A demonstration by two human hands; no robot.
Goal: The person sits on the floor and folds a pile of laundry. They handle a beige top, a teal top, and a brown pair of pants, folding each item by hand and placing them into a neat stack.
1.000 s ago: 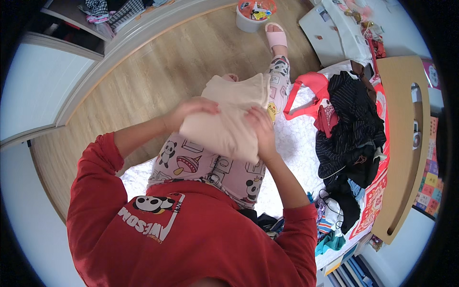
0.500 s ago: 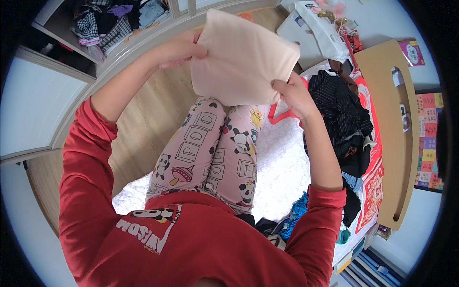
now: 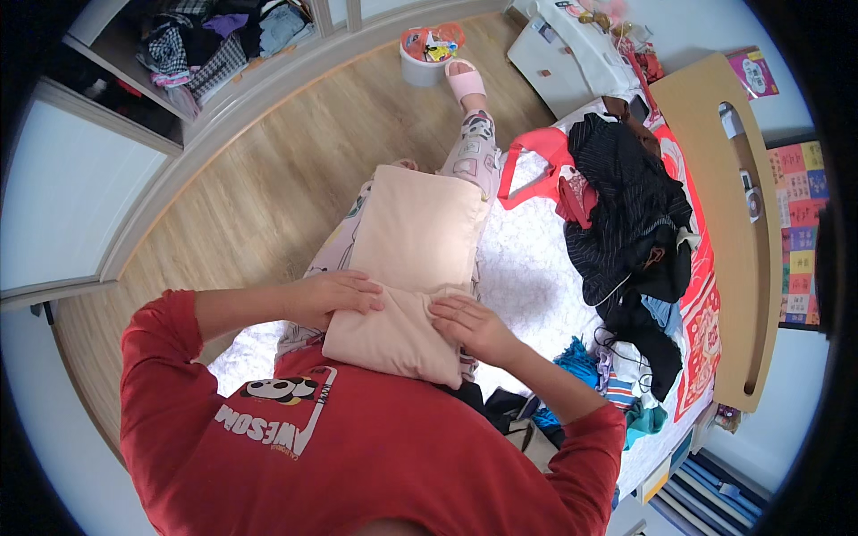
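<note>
A beige folded piece of cloth (image 3: 420, 223) lies across my thighs, its near part bent along a crease close to my belly. My left hand (image 3: 335, 297) rests on the cloth at the left end of that crease, open, with its fingers stretched flat. At the crease's right end, my right hand (image 3: 474, 326) lies on the fabric, also open, fingers extended and slightly bent. Whether the cloth is a garment or a cover cannot be made out. Printed pink trousers (image 3: 469, 159) show around it.
On the bed (image 3: 527, 277) to my right are a red strap-like cloth (image 3: 536, 170), a heap of dark clothes (image 3: 626, 196) and a blue fringed item (image 3: 581, 362). A wooden headboard (image 3: 760, 357) stands beyond. Ahead are a bin (image 3: 424, 70), a white cabinet (image 3: 545, 67) and an open wardrobe with clothes (image 3: 223, 54).
The beige cloth has come down from between my raised hands onto my lap. Both hands have moved nearer my body and now lie on top of it.
</note>
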